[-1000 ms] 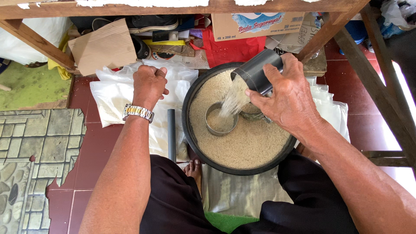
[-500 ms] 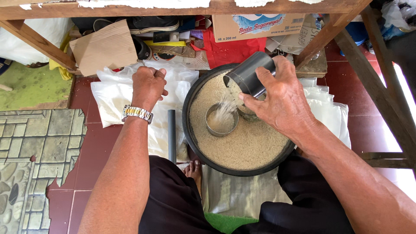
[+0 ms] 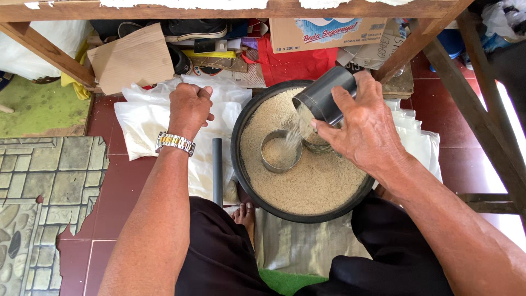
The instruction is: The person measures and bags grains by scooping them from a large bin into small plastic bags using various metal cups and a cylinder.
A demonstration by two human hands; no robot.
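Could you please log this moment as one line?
right hand: tilts dark cup, grain pouring | metal ring: in basin | left hand: on plastic bags

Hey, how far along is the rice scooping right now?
Done: some rice already lies in the metal ring. In hand: the right hand tips the grey cup, grain streaming out. Left: the ring isn't full; the left hand rests on plastic bags.

A basin (image 3: 241, 164) of grain (image 3: 312, 183) sat on the floor (image 3: 126, 186) before the person's knees, with a ring-shaped tin (image 3: 280, 151) standing in the grain near its middle. Above the basin's far right rim the right hand (image 3: 364, 129) held a cup (image 3: 324, 94) tilted over the tin. Left of the basin lay a short tube (image 3: 217, 170), on a pile of plastic bags (image 3: 142, 123) where the left hand (image 3: 189, 107) rested. Beyond, under a wooden table edge (image 3: 219, 8), stood a cardboard box (image 3: 329, 30)
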